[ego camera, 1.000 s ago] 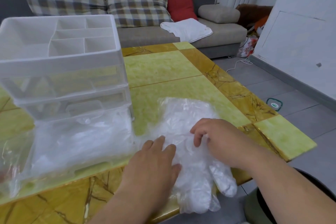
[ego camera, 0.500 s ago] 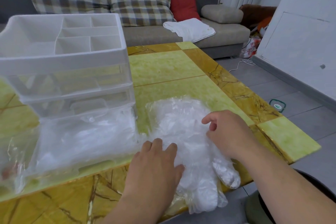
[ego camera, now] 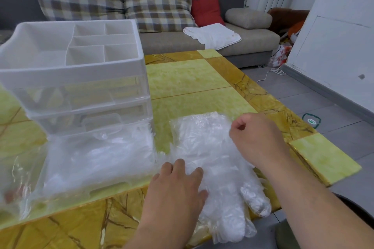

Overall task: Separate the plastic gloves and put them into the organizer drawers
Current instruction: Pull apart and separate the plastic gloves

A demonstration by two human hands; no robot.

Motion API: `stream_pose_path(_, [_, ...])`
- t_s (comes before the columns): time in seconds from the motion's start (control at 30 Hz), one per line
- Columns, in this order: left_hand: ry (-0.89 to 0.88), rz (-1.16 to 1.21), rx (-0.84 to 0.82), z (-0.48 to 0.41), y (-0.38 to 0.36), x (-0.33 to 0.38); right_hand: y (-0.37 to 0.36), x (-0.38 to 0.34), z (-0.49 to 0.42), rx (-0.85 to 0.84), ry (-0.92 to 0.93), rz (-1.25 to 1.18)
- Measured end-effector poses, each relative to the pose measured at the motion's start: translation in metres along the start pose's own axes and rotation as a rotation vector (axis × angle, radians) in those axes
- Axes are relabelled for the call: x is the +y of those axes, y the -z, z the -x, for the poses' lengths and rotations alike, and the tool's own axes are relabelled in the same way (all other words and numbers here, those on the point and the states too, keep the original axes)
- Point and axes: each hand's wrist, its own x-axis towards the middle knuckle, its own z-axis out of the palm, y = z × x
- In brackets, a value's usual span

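Grip flat, the left hand (ego camera: 176, 188) pins the plastic gloves (ego camera: 202, 143) to the counter (ego camera: 182, 79); the right hand (ego camera: 259, 139), grip curled, on film or on nothing one cannot tell, should peel one layer slowly.

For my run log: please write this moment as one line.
left hand: pressing gloves; right hand: curled over gloves, grip unclear; bottom drawer: open
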Motion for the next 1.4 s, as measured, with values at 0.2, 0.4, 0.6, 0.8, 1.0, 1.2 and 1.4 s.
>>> stream_pose_path(0.2, [-0.017,-0.025,0.004,-0.002,-0.001,0.001,-0.013,0.000,0.002,-0.182,-0.126,-0.038])
stream_pose_path(0.4, [-0.026,-0.043,0.024,-0.004,-0.003,0.001,-0.016,-0.007,0.000,-0.176,-0.282,-0.531])
stream_pose_path(0.6, [0.012,-0.064,0.012,-0.004,-0.002,0.004,-0.011,-0.004,-0.007,-0.262,-0.374,-0.474])
stream_pose_path(0.8, [-0.059,-0.059,0.071,-0.007,-0.021,-0.002,-0.020,-0.009,-0.003,-0.194,-0.084,-0.321])
stream_pose_path(1.0, [-0.090,-0.057,0.124,-0.007,-0.022,-0.002,-0.027,-0.012,-0.006,-0.209,-0.111,-0.485])
stream_pose_path(1.2, [-0.084,-0.053,0.135,-0.008,-0.024,-0.003,-0.038,-0.011,-0.002,-0.304,0.093,-0.219])
stream_pose_path(1.4, [-0.083,-0.061,0.114,-0.009,-0.025,-0.003,-0.037,-0.009,-0.006,-0.018,0.213,-0.036])
